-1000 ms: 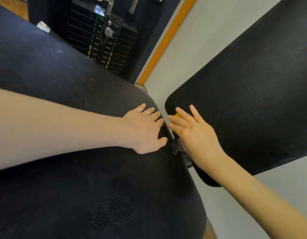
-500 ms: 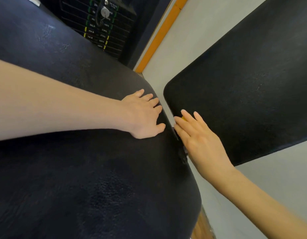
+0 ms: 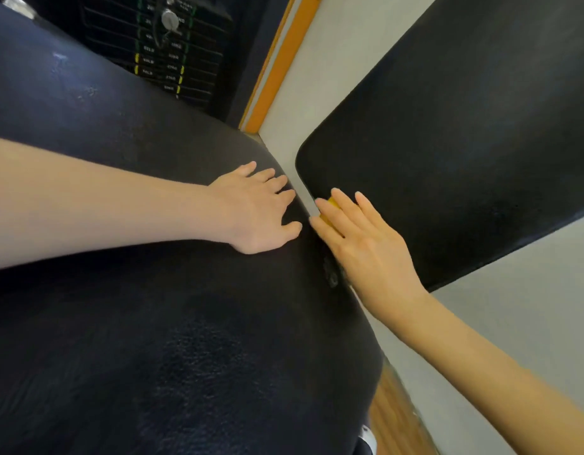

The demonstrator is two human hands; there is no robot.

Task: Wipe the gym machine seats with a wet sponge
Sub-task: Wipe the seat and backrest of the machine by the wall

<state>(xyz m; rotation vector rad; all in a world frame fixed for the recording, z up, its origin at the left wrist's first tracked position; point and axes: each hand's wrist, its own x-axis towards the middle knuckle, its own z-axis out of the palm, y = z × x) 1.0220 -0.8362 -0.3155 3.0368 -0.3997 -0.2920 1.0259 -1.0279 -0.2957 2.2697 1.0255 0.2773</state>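
Two black padded surfaces fill the view. The large pad [image 3: 152,323] spreads across the left and bottom. The second pad [image 3: 448,142] slants across the upper right. My left hand [image 3: 254,211] lies flat with spread fingers on the large pad's right edge. My right hand [image 3: 363,244] presses a yellow sponge [image 3: 332,202] against the lower left edge of the second pad. Only a sliver of the sponge shows between the fingers; the rest is hidden under the hand.
A black weight stack [image 3: 166,54] with a selector pin stands at the top behind the large pad. An orange strip [image 3: 277,67] runs beside a pale grey floor [image 3: 333,60]. Wooden flooring [image 3: 392,418] shows at the bottom right. A narrow gap separates the two pads.
My right hand has slid along the second pad's lower left edge with the sponge. The left hand keeps its place on the large pad. The view has shifted slightly.
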